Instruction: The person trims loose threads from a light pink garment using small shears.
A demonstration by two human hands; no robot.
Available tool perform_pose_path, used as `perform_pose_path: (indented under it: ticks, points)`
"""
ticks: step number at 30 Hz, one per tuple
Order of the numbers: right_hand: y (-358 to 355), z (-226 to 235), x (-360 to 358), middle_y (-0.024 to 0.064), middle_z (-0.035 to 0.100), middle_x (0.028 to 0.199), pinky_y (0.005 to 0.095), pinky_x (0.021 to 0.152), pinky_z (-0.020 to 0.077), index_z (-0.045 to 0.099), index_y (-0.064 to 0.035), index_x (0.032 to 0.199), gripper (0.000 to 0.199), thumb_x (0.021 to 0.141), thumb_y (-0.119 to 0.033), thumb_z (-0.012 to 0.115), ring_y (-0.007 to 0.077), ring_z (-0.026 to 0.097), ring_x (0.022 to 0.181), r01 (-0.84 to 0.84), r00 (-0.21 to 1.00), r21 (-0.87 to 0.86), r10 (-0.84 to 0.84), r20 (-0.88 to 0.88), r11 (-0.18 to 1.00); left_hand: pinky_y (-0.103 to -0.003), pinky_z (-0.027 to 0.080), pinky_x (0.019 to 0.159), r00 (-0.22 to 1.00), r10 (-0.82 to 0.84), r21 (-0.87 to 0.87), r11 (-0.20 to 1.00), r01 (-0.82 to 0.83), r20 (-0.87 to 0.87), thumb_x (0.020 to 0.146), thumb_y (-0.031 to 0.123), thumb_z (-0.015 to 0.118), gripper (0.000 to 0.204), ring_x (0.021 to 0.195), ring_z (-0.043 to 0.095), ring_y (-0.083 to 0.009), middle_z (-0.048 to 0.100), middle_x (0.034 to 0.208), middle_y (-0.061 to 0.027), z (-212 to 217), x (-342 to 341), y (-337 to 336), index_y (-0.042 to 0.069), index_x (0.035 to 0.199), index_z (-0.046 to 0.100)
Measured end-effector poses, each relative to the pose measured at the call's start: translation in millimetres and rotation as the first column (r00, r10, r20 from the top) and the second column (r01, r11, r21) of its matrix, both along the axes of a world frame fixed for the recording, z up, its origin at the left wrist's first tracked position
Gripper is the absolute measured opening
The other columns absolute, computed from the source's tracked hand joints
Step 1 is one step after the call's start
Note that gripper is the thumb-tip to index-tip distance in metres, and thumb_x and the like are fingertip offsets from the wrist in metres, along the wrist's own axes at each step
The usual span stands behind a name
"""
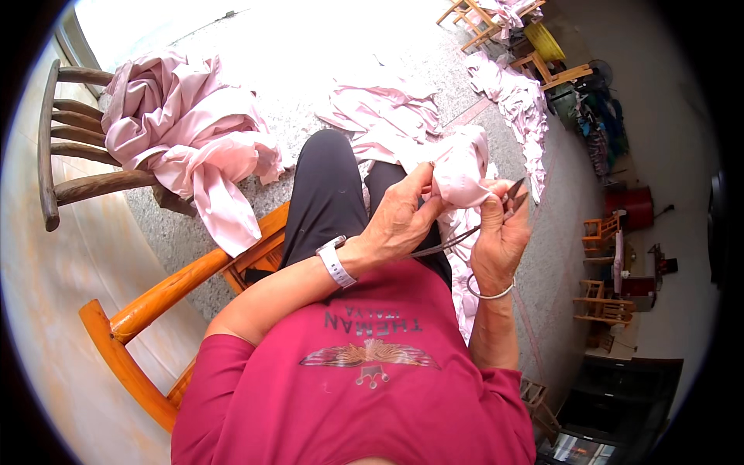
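Note:
My left hand (397, 218) is closed on pink fabric (459, 172), pinching it between thumb and fingers above my lap. My right hand (498, 242) holds small thread snips (516, 191), whose dark pointed blades stick up past the fingers; the handles are hidden in the palm. Its thumb and fingertip also pinch the fabric's edge. A dark cord (448, 243) runs between my two wrists, and I cannot tell what its ends join. More of the cloth trails over my knees and down to the floor.
On the left, a wooden chair (74, 130) carries a heap of pink fabric (182, 116). An orange wooden armrest (167, 288) curves beside me. More pink cloth (511, 97) lies on the floor ahead to the right, near wooden stools (546, 71) and a yellow container (545, 41).

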State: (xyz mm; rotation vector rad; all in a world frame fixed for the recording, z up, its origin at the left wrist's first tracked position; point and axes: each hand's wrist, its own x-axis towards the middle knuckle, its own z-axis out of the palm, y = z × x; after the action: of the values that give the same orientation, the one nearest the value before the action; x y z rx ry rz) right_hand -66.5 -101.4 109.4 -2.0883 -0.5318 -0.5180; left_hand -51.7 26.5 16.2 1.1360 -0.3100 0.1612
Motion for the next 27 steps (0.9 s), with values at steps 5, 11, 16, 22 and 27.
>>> perform_pose_path:
  ticks: [5,11,16,22,27]
  points:
    - [-5.9,48.3,-7.1,-0.0006,0.055,0.092,0.0207,0.072,0.0421,0.053,-0.0011,0.108,0.014,0.104,-0.014,0.053,0.0060,0.050,0.082,0.002,0.997,0.213,0.016,-0.080,0.977,-0.028,0.048,0.095,0.922,-0.385,-0.364,0.853,0.374,0.045,0.103,0.013,0.052,0.033,0.110,0.057,-0.0101,0.063,0.119,-0.0058,57.4,-14.7,37.5,-0.002,0.132,0.054]
    - [19.3,98.4,-20.9,0.0012,0.057,0.093,0.0198,0.073,0.0418,0.052,-0.0012,0.107,0.012,0.104,-0.013,0.053,0.0053,0.050,0.083,-0.228,0.950,0.315,0.281,-0.135,0.921,-0.021,0.045,0.084,0.979,-0.048,-0.277,0.955,0.103,0.197,0.103,0.012,0.051,0.018,0.091,0.055,-0.0066,0.064,0.098,-0.0010,85.2,-22.6,98.8,-0.002,0.109,0.062]
    - [31.0,61.5,5.6,-0.0019,0.055,0.080,0.0171,0.057,0.0372,0.054,-0.0036,0.105,0.011,0.104,-0.014,0.053,0.0027,0.047,0.066,-0.083,0.996,0.172,0.078,0.036,0.981,-0.028,0.046,0.088,0.949,-0.303,-0.601,0.743,0.294,0.088,0.100,0.017,0.053,0.025,0.098,0.059,-0.0105,0.066,0.106,-0.0069,82.5,-35.4,113.9,-0.004,0.113,0.058]
    - [43.5,8.4,16.0,0.0041,0.066,0.099,0.0243,0.077,0.0523,0.060,-0.0019,0.113,0.016,0.103,-0.010,0.052,0.0099,0.063,0.087,-0.141,0.833,0.631,0.435,-0.341,0.763,-0.026,0.050,0.080,0.994,-0.089,-0.020,0.996,0.088,-0.056,0.098,0.017,0.061,0.024,0.089,0.061,-0.0098,0.065,0.100,-0.0029,48.8,-15.5,127.5,-0.002,0.112,0.059]
    - [33.6,-37.6,7.9,-0.0027,0.057,0.090,0.0195,0.072,0.0423,0.057,-0.0016,0.106,0.008,0.101,-0.006,0.053,0.0045,0.051,0.081,-0.122,0.764,0.414,0.351,-0.541,0.902,-0.030,0.055,0.081,0.912,-0.400,-0.631,0.731,0.259,-0.088,0.100,0.021,0.059,0.024,0.089,0.067,-0.0143,0.070,0.101,-0.0078,-7.4,5.3,125.7,-0.002,0.109,0.064]
